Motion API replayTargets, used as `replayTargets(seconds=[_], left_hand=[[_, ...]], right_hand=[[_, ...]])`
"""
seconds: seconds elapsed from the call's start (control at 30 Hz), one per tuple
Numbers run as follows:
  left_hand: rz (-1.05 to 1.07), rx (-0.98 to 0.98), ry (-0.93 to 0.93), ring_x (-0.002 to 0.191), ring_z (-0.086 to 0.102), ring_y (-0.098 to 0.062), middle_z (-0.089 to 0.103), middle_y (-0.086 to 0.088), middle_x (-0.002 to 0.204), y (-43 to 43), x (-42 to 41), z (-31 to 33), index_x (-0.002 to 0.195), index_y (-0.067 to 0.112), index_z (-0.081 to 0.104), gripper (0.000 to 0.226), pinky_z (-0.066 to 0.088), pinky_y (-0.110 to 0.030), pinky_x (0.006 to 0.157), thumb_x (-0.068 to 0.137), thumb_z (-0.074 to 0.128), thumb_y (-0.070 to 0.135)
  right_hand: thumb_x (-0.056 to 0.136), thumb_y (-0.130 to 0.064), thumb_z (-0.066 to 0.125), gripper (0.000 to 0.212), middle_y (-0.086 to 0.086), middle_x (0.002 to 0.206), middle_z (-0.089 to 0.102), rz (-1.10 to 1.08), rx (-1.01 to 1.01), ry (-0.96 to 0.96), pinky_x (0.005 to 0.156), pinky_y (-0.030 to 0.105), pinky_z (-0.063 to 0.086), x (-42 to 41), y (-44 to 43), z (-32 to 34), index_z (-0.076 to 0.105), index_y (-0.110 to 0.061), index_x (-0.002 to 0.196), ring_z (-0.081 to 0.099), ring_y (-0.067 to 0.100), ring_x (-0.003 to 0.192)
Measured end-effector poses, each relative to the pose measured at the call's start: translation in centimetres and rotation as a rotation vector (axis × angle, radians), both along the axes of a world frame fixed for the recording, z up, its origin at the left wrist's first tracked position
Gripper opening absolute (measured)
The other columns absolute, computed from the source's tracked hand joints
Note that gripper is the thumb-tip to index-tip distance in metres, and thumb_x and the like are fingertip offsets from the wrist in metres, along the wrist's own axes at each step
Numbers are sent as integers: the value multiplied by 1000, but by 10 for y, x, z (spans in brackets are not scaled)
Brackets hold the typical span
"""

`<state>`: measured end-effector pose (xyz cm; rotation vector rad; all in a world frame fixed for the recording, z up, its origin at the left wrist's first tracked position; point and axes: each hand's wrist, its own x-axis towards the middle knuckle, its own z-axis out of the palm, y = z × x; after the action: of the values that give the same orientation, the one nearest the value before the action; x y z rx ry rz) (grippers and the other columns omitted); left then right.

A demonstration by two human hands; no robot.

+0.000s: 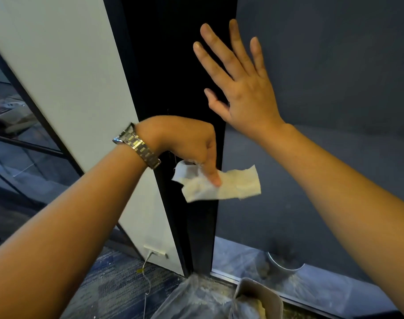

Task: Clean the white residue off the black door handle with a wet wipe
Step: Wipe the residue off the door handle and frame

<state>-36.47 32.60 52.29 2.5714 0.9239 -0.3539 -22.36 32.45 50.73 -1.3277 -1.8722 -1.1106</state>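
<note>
My left hand (187, 143), with a metal watch on its wrist, holds a crumpled white wet wipe (219, 185) with curled fingers and the index finger pressing down on it. The wipe lies against the narrow black door edge (173, 77); the handle itself is hidden behind hand and wipe. My right hand (237, 88) is raised higher, fingers straight and spread, palm flat against the dark blue door panel (323, 88) right at its edge.
A white wall panel (65, 65) stands to the left, with a socket and a cable near the floor. A plastic-lined bin (256, 298) and plastic sheeting sit on the floor below. Glass partitions are at the far left.
</note>
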Motion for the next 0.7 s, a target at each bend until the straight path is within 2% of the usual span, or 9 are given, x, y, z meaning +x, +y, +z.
replayTargets(seconds=[0.07, 0.13, 0.2, 0.27, 0.33, 0.4, 0.53, 0.6, 0.7], left_hand=[[1, 76, -57, 64, 59, -13, 73, -4, 74, -2, 11, -11, 69, 19, 73, 41, 52, -34, 72, 64, 70, 59], [-9, 157, -156, 63, 58, -10, 69, -1, 71, -2, 20, -24, 68, 22, 66, 34, 53, -38, 74, 65, 72, 56], [-60, 90, -191, 76, 63, -9, 70, 6, 82, -5, 25, -35, 79, 29, 63, 22, 53, -31, 81, 67, 76, 43], [-124, -25, -201, 87, 64, -4, 72, 6, 97, -11, 28, -44, 96, 26, 69, 23, 49, -16, 81, 74, 74, 29], [-169, -79, -207, 88, 63, 0, 72, 8, 103, -13, 28, -46, 105, 23, 69, 26, 46, -10, 80, 80, 69, 27], [-164, -112, -198, 83, 64, -1, 72, 8, 101, -5, 20, -42, 104, 23, 71, 24, 48, -14, 80, 82, 67, 30], [-21, -110, -173, 70, 57, -16, 71, -9, 84, 22, -1, -33, 89, 10, 73, 29, 52, -33, 78, 84, 62, 36], [-90, -68, -138, 66, 51, -10, 64, -3, 75, 14, 7, -36, 87, 9, 70, 34, 47, -30, 71, 90, 52, 38], [-196, -60, -59, 75, 47, -10, 56, 8, 83, -17, 36, -56, 97, 14, 62, 37, 36, -26, 68, 97, 36, 40]], right_hand=[[94, -27, 46, 54, 9, 152, 33, 11, -2, 6, 114, 33, -9, 0, 0, 0, 35, -15, 145, 22, 37, 141], [94, -28, 46, 53, 10, 151, 33, 14, -1, 6, 114, 34, -7, 0, -1, 0, 35, -14, 144, 22, 37, 141], [94, -28, 46, 53, 10, 152, 33, 9, -3, 4, 114, 35, -6, 0, -1, 0, 35, -15, 144, 22, 37, 141], [94, -28, 46, 53, 10, 151, 33, 7, 2, 7, 114, 35, -6, 0, -1, 0, 35, -15, 144, 22, 37, 141], [93, -27, 47, 53, 10, 151, 34, 17, 8, 16, 114, 34, -7, -1, -1, 0, 36, -14, 143, 23, 37, 141], [94, -27, 47, 52, 11, 151, 34, 26, 7, 18, 113, 33, -8, -1, -1, 0, 37, -13, 143, 23, 37, 140], [93, -27, 47, 52, 11, 150, 35, 12, 12, 10, 114, 35, -6, -1, -1, 0, 37, -14, 143, 24, 37, 140], [94, -27, 45, 52, 10, 150, 35, -4, 13, 3, 114, 38, -2, -1, -1, -1, 36, -15, 143, 24, 37, 140], [93, -27, 46, 52, 10, 150, 35, -10, 22, 1, 114, 40, 0, -2, 0, -2, 36, -15, 143, 25, 37, 140]])
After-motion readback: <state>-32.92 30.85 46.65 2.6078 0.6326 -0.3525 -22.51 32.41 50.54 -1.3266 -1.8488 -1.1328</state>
